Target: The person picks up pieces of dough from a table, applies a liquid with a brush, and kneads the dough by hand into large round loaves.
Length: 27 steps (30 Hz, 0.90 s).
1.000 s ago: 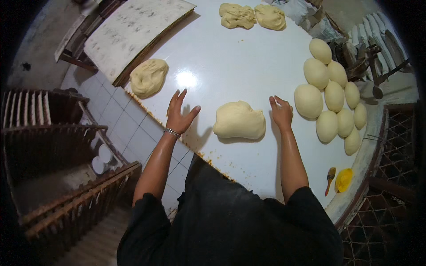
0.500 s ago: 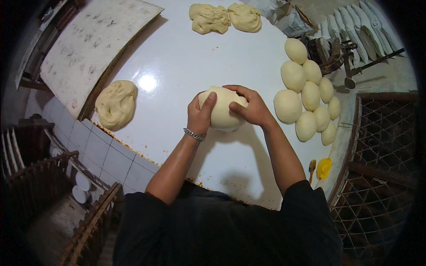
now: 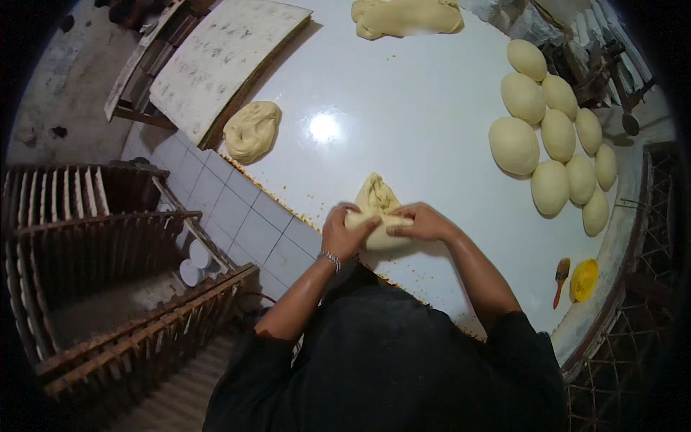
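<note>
A lump of pale dough [image 3: 385, 239] lies at the near edge of the white table [image 3: 403, 122], its far end drawn up into a creased point. My left hand [image 3: 348, 229], with a chain bracelet at the wrist, grips its left side. On the other side my right hand [image 3: 425, 223] curls its fingers over the dough. Both thumbs press into its top, pointing toward each other. Smooth rounded dough balls [image 3: 514, 145] stand in a cluster to the right. A rougher dough piece [image 3: 252, 132] rests at the left edge, and a longer dough mass [image 3: 409, 17] at the far side.
A whitish board [image 3: 230, 61] lies at the far left. A brush [image 3: 561, 282] and a yellow bowl [image 3: 584, 280] are near the right edge. Wooden racks [image 3: 101, 216] and white tubs [image 3: 196, 263] stand below on the left. A metal device [image 3: 597, 79] is beyond the dough balls.
Both hands have come nearer to my body with the dough. The smooth round lump is now folded, with a creased peak at its far end. The whole view has shifted.
</note>
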Available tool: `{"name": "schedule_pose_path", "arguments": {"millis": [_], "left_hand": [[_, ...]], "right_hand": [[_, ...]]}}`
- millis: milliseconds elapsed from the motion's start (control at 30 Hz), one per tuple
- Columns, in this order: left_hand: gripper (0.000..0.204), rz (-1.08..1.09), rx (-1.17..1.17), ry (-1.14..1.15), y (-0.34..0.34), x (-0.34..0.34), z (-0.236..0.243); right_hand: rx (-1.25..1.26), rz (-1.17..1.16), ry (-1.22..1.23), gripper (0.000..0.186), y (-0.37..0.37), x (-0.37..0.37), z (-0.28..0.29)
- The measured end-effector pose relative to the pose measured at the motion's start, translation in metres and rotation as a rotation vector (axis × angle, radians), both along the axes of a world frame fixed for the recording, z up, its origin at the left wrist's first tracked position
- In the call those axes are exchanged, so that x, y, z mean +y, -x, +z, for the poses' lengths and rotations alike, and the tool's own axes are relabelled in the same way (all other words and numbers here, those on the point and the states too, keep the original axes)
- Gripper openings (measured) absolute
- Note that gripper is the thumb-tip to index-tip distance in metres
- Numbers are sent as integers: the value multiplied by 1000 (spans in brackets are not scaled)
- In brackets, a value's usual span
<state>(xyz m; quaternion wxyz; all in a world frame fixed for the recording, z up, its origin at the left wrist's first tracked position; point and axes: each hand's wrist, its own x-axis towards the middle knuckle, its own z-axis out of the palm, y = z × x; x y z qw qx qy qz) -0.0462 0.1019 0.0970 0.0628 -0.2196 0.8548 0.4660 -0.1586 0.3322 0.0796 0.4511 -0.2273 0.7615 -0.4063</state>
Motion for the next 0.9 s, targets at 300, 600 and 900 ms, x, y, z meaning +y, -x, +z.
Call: {"name": "schedule_pose_path", "arguments": {"millis": [300, 600, 900], "left_hand": [[68, -530, 368, -70, 241, -31, -21], [75, -495, 361, -421, 248, -87, -79], [79, 102, 377, -238, 97, -61, -82]], "right_hand": [[299, -1056, 303, 72, -54, -38, -70], [108, -910, 561, 93, 138, -126, -65], [-167, -71, 299, 58, 146, -127, -66]]}}
